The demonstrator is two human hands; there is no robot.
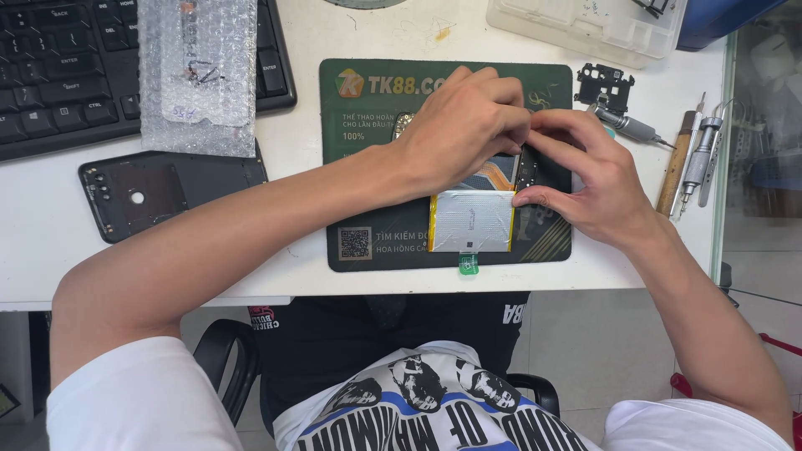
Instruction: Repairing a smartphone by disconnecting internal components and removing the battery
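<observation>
While both hands meet over the opened phone on the green mat, the left hand curls over its upper part — fingertips pinched together on something too small to tell. Just beside it, the right hand grips the phone's right edge, thumb against the silver battery. Right of that hand lie screwdrivers; left of the left forearm, a dark back cover and bubble wrap.
</observation>
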